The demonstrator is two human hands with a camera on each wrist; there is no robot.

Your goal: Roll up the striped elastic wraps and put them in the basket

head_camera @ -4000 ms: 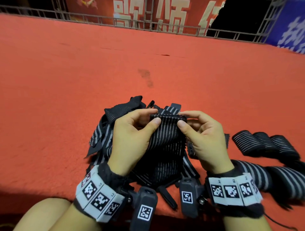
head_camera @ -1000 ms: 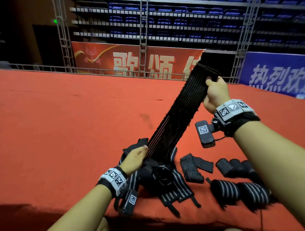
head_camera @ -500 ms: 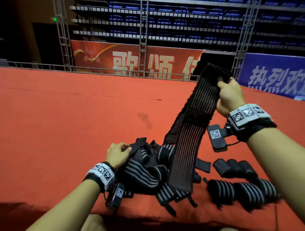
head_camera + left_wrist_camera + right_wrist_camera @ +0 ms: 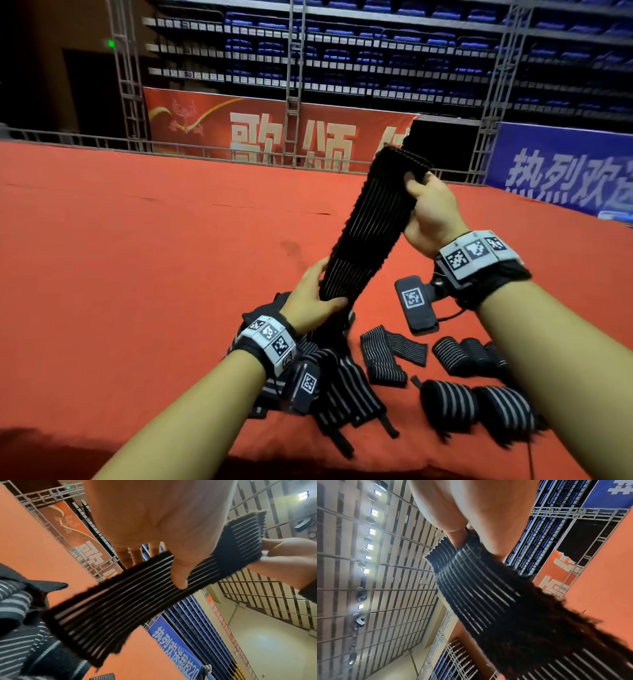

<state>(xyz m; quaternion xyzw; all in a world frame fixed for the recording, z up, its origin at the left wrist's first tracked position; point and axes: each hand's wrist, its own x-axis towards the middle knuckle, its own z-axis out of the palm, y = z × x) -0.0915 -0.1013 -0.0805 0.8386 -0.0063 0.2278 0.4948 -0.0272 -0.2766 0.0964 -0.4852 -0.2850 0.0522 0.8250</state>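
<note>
My right hand (image 4: 416, 186) pinches the top end of a long black wrap with thin pale stripes (image 4: 371, 236) and holds it up over the red carpet. Lower down, my left hand (image 4: 325, 291) grips the same wrap, thumb in front and fingers behind. The wrap (image 4: 120, 599) runs slanted between the two hands in the left wrist view. In the right wrist view my thumb (image 4: 458, 539) presses on the wrap's end (image 4: 479, 588). Below lies a heap of unrolled striped wraps (image 4: 339, 390). No basket is in view.
Several rolled wraps lie to the right (image 4: 469, 356) and nearer me (image 4: 476, 407). One loose folded wrap (image 4: 387, 356) lies between them and the heap. A metal railing (image 4: 205, 152) edges the red carpet (image 4: 137, 257) at the far side.
My left hand has left the heap and taken hold of the hanging wrap's lower part. My right hand has come down and left a little, still holding the top end.
</note>
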